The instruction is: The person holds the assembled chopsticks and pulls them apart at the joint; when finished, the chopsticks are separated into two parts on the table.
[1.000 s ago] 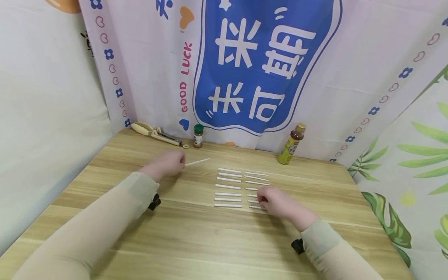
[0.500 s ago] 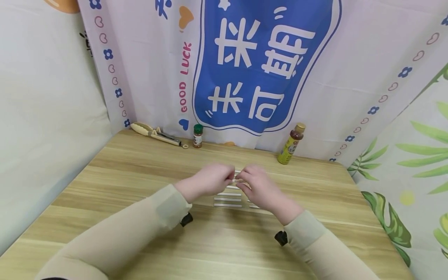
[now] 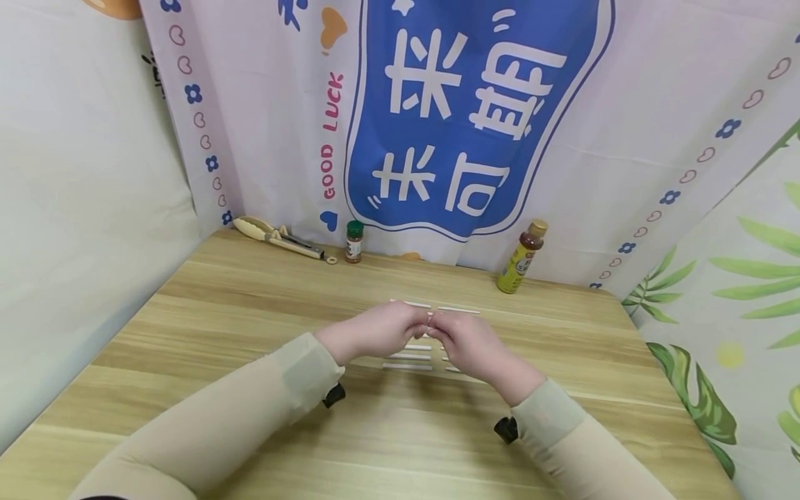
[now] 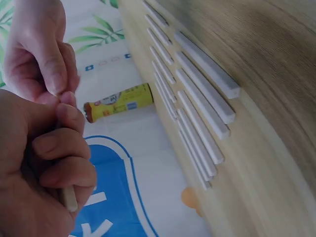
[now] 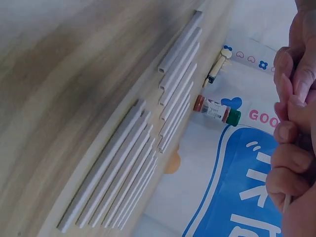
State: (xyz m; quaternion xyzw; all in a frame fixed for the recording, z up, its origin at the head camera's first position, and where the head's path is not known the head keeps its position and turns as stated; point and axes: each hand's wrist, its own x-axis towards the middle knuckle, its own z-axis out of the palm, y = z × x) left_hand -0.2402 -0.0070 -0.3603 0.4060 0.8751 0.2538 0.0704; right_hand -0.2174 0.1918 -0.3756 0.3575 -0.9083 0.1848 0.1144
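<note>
My left hand and right hand meet fingertip to fingertip over the table's middle. In the left wrist view, the left hand's curled fingers grip a slim white stick, whose blunt end pokes out below them. The right wrist view shows a thin pale stick emerging under the curled fingers of the right hand. Fingers hide the place where the sticks meet. Below the hands lie two columns of white sticks: a left column with hollow, squarish ends and a right column. The hands partly cover both in the head view.
Along the back edge of the wooden table are tongs, a small green-capped spice jar and a yellow-labelled bottle. A printed cloth hangs right behind them.
My left hand has come right from the table's left side, carrying a white stick. My right hand has moved up and left from the right column. Their fingertips have closed together.
</note>
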